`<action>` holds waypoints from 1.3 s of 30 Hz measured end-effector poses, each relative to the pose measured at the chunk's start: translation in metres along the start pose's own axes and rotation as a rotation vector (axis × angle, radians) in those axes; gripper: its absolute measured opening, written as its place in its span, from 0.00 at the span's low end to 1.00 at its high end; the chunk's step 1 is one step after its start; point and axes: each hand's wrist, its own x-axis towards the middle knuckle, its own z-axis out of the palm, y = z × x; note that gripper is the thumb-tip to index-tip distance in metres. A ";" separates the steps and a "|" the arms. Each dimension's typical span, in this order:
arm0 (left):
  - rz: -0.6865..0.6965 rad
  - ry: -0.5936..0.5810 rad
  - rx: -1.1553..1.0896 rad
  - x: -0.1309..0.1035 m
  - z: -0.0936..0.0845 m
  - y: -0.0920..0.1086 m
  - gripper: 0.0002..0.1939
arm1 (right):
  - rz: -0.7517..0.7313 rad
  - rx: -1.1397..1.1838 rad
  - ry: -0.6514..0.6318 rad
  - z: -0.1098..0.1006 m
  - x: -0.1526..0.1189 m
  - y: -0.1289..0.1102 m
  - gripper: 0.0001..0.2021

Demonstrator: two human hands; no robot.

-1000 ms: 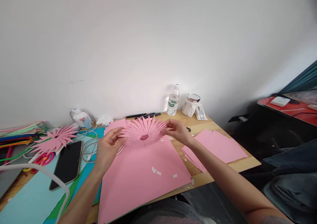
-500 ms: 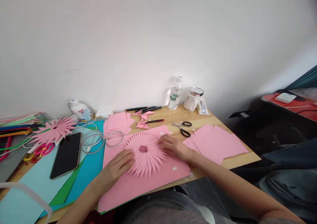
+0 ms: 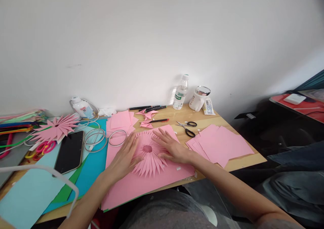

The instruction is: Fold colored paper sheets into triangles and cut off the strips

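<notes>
A round, pleated pink paper flower (image 3: 152,163) with pointed tips and a hole at its centre lies flat on large pink paper sheets (image 3: 121,188). My left hand (image 3: 125,156) rests along its left side, fingers stretched out and thumb apart. Over its right side lies my right hand (image 3: 172,148), fingers spread and palm down. Both hands cover part of the flower's rim, and neither grips it. A thin metal ring (image 3: 117,146) lies just left of my left fingertips.
Black-handled scissors (image 3: 189,131), small pink squares (image 3: 222,144), a pen (image 3: 159,120), a water bottle (image 3: 181,92) and a mug (image 3: 198,99) are behind and right. A phone (image 3: 69,151), metal rings (image 3: 95,143), another pink paper flower (image 3: 56,127) and blue sheets (image 3: 91,178) are left.
Both hands have moved from the flower's side edges farther up over it. Their fingers, bent before, are now stretched out and spread flat. The view has shifted slightly.
</notes>
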 end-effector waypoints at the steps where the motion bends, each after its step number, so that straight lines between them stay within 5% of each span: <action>1: -0.002 -0.042 0.013 0.005 0.004 0.000 0.38 | -0.003 -0.014 -0.038 0.005 0.002 0.000 0.35; 6: 0.049 -0.147 0.056 0.014 0.020 0.001 0.41 | 0.002 -0.084 -0.093 0.019 0.005 0.002 0.41; 24: 0.001 -0.053 0.059 0.014 0.051 0.000 0.32 | 0.014 -0.326 -0.146 0.033 0.018 -0.009 0.38; 33: -0.047 -0.075 -0.114 0.014 0.020 0.002 0.39 | 0.091 -0.138 -0.193 0.008 0.016 -0.017 0.42; 39: 0.037 -0.109 0.045 0.013 0.008 -0.005 0.41 | -0.028 -0.138 -0.115 0.003 0.025 -0.019 0.45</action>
